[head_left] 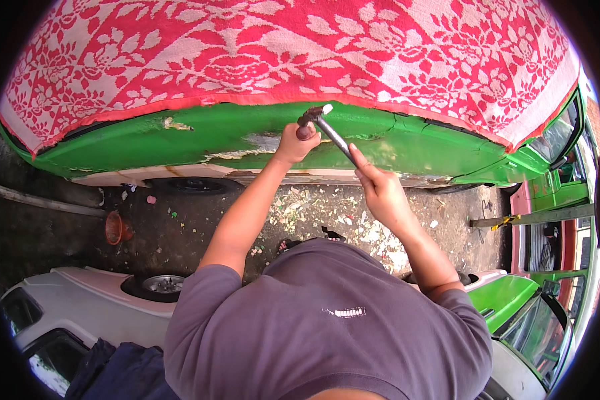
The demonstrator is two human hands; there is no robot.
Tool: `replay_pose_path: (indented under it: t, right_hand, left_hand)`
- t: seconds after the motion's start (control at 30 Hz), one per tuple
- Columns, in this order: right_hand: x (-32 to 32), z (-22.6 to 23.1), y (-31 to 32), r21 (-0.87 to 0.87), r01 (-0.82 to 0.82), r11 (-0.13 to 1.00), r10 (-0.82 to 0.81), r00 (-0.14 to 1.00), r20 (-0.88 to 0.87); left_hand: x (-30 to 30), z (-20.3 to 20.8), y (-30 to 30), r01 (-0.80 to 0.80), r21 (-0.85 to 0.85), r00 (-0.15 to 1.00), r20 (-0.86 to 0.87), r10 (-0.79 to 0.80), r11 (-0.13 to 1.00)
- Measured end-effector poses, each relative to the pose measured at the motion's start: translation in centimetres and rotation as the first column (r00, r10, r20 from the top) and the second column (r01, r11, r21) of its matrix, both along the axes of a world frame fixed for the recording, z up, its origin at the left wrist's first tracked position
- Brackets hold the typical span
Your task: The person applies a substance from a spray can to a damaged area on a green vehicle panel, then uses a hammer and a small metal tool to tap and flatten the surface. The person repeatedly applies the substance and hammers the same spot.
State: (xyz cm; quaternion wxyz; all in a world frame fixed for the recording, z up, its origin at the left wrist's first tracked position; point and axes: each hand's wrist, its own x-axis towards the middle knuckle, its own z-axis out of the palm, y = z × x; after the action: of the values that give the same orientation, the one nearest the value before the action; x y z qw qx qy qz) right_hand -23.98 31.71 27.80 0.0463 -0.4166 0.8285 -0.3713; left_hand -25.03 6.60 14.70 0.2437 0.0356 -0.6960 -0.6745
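Note:
My right hand (385, 195) is wrapped round the grey handle of a hammer (337, 139), low on its shaft. The hammer's head, dark with a bright worn face, is over my left hand (295, 144). That hand is closed round a tool with a brown rounded end (305, 133); the rest of this tool is hidden. Both hands are in front of the green side panel (380, 147) of a vehicle. Beside my left wrist, a patch of stripped, flaking paint (260, 143) shows bare metal and filler.
A red and pink floral cloth (247, 53) covers the vehicle's upper part. Paint chips litter the ground (300, 213). An orange bucket (117, 228) stands at left. Behind me are a white vehicle (80, 293) and a green one (513, 300). A post (547, 217) juts in at right.

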Motion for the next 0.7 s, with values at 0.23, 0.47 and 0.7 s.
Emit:
replay_pose_path:
  t: [0.23,0.47,0.7]
  right_hand:
    - [-0.2,0.6,-0.8,0.134,-0.064,0.989,0.05,0.993,0.108]
    - [0.0,3.6,1.0,-0.318,0.061,0.946,-0.048,0.998,0.048]
    - [-0.6,0.1,1.1,0.063,-0.067,0.996,0.07,0.997,-0.037]
  left_hand:
    - [0.6,0.3,0.7,0.109,-0.143,0.994,0.035,-0.106,0.984]
    - [0.4,0.0,-0.6,-0.043,-0.08,0.999,-0.016,0.042,0.996]
    - [-0.3,-0.9,0.7,-0.049,0.0,0.999,-0.015,0.049,0.999]
